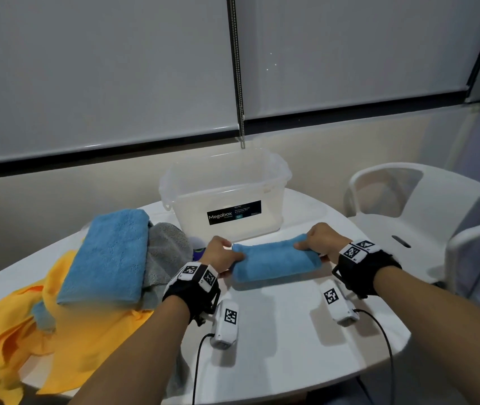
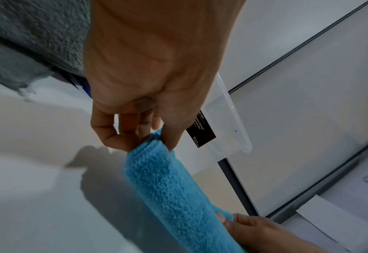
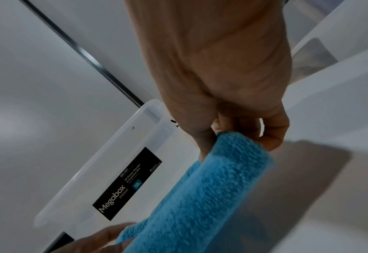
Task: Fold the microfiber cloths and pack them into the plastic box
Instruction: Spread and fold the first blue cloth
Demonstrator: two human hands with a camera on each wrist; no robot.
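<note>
Our left hand (image 2: 148,71) reaches down from the top, thumb and fingers pinching one end of the folded blue cloth (image 2: 168,184). We hold the cloth lifted off the white table (image 2: 27,171), where it casts a shadow. At the cloth's other end, near the lower edge, our right hand (image 2: 265,234) grips it. Just right of our left hand stands the clear plastic box (image 2: 228,123) with its black label (image 2: 200,131). A grey cloth (image 2: 34,34) lies at upper left.

It looks like a small office room. Gray blinds (image 1: 101,68) hang past the hands, a white plastic chair (image 1: 425,211) stands right of the right hand, and the table (image 1: 276,331) under them is white.
</note>
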